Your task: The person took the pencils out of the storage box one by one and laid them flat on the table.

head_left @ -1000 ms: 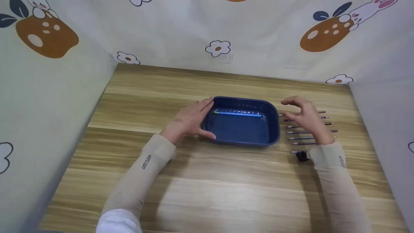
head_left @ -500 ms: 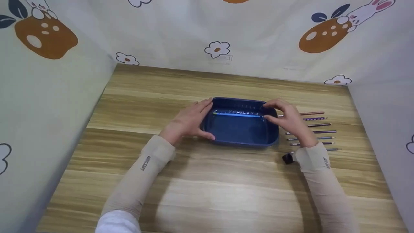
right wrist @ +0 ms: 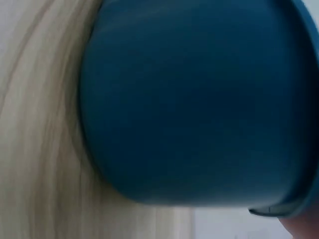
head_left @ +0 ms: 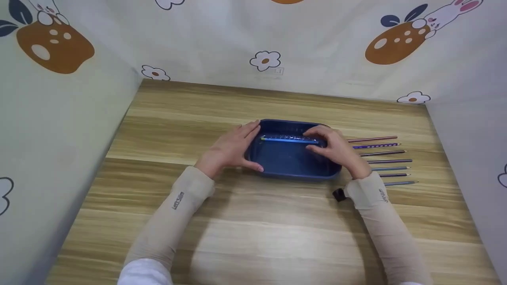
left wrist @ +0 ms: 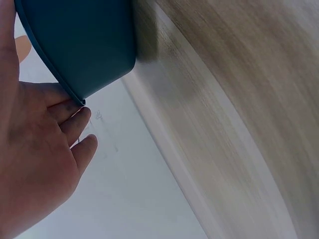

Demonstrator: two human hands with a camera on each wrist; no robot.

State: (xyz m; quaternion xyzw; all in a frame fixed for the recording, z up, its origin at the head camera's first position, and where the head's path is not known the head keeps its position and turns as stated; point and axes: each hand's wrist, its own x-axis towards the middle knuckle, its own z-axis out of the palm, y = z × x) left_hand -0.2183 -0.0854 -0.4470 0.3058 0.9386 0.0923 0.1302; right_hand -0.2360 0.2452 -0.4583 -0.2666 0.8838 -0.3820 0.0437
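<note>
A dark blue rectangular tub (head_left: 295,158) sits on the table, with a light blue pencil (head_left: 287,139) lying inside along its far side. My left hand (head_left: 233,148) rests on the tub's left end, thumb on the near rim and straight fingers towards the far corner. In the left wrist view, fingertips (left wrist: 75,117) of that hand touch the rim. My right hand (head_left: 334,148) reaches over the tub's right end. Its thumb and forefinger stand apart near the pencil's right end, with nothing seen between them; its other fingers are hidden. The right wrist view shows mostly the tub's outer wall (right wrist: 199,109).
Right of the tub, several pencils (head_left: 390,161) lie in a spaced row, their left ends partly behind my right hand and sleeve. A black wrist camera (head_left: 339,194) hangs at the right cuff. Patterned cloth walls (head_left: 206,47) border the wooden table (head_left: 178,118).
My right hand has moved left from above the row of pencils to over the tub, its thumb and forefinger still apart. The left hand, tub and light blue pencil stay in place.
</note>
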